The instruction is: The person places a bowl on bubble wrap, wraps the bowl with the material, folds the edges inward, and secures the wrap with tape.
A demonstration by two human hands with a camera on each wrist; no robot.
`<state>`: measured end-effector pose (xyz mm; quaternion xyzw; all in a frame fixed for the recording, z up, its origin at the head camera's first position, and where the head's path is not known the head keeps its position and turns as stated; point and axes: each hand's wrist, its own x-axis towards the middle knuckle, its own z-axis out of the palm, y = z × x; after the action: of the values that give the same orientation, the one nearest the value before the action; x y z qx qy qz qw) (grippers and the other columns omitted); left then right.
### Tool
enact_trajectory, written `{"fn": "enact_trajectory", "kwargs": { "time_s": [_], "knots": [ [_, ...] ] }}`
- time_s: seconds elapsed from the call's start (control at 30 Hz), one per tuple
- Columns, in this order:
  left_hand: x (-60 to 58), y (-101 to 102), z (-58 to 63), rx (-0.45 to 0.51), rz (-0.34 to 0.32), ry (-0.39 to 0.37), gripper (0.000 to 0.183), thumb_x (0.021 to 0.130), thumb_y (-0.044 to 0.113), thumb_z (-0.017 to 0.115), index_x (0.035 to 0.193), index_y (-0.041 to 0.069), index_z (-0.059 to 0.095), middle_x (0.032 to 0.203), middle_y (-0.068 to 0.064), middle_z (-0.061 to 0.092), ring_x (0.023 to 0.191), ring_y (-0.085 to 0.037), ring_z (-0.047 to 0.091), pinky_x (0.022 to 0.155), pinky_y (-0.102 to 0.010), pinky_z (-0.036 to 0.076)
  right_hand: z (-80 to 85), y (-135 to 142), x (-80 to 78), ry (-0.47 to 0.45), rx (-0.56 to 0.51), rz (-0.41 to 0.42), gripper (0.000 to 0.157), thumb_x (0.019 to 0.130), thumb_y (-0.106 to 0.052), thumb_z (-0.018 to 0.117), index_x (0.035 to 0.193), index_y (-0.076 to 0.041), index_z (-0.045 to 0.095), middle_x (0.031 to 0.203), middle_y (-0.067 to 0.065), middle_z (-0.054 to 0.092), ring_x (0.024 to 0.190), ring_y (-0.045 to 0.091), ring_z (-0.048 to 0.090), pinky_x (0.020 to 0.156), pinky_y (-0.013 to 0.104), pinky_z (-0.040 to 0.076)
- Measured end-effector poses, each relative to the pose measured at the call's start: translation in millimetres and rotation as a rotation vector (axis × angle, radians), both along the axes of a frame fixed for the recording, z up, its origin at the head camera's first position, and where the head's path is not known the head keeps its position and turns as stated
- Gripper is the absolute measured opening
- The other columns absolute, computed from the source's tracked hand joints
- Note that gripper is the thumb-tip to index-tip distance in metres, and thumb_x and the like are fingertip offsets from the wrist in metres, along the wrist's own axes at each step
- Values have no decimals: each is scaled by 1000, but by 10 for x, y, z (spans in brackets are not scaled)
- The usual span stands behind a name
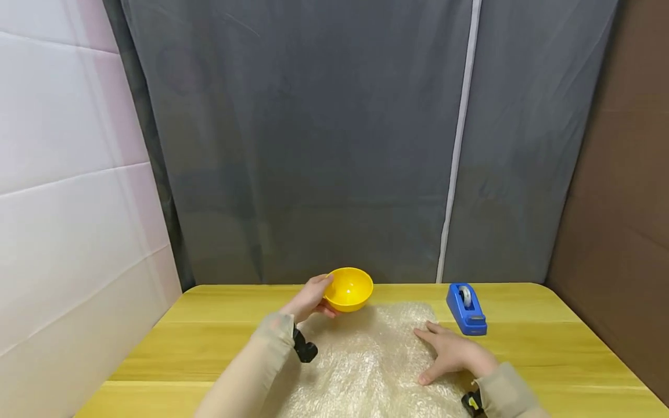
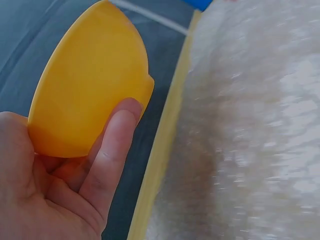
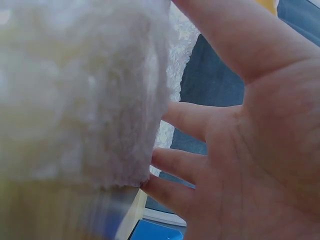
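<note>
A yellow bowl [image 1: 349,288] is held at the far side of the table by my left hand [image 1: 310,299], thumb at the rim and fingers under its outer wall. In the left wrist view the bowl [image 2: 92,82] is tilted, with its side and base ridge showing. Below it, a sheet of clear bubble wrap [image 1: 360,366] lies over the table. My right hand [image 1: 452,351] is spread over the sheet's right edge, fingers straight. From the right wrist view, its fingertips meet the bubble wrap [image 3: 85,100].
A blue tape dispenser [image 1: 467,309] with a roll of tape stands right of the bubble wrap, just beyond my right hand. The wooden table [image 1: 198,342] ends at a grey curtain [image 1: 313,145]. White panels [image 1: 78,174] rise on the left, a brown one [image 1: 622,174] on the right.
</note>
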<state>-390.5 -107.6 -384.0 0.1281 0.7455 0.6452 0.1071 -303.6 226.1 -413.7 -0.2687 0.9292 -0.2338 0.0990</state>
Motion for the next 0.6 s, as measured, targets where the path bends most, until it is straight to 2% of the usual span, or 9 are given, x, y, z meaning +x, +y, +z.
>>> {"fn": "enact_trajectory", "kwargs": {
  "time_s": [0.1,0.23,0.33,0.47,0.6],
  "knots": [
    [133,34,-17,-26,-36,5,53,105,34,39,138,-8,39,80,-15,65,54,-19,66,49,-27,55,12,0,14,-7,5,-1,99,69,-41,86,145,3,39,147,39,22,132,58,24,102,69,26],
    [231,145,40,-67,-120,10,53,105,34,39,138,-8,39,83,-15,64,55,-20,65,50,-28,56,32,33,-12,-2,8,-19,99,69,-42,86,145,3,39,147,39,22,132,58,24,103,69,26],
    [342,216,38,-78,-179,3,53,106,33,38,139,-8,37,88,-15,64,56,-20,65,52,-31,56,25,56,1,-7,10,-33,100,68,-43,86,144,3,40,147,39,22,132,58,25,103,69,26],
    [480,262,-21,-67,-208,-7,56,106,34,39,143,-7,33,91,-17,65,56,-22,66,52,-32,57,19,86,18,0,11,-41,100,68,-43,86,144,3,40,147,39,22,132,58,25,103,69,25],
    [615,288,-137,-42,-223,-30,56,105,34,39,144,-7,33,90,-18,66,56,-21,66,52,-33,57,16,138,41,-11,16,-37,101,69,-45,85,145,3,39,147,39,22,132,58,25,102,70,25]
  ]
}}
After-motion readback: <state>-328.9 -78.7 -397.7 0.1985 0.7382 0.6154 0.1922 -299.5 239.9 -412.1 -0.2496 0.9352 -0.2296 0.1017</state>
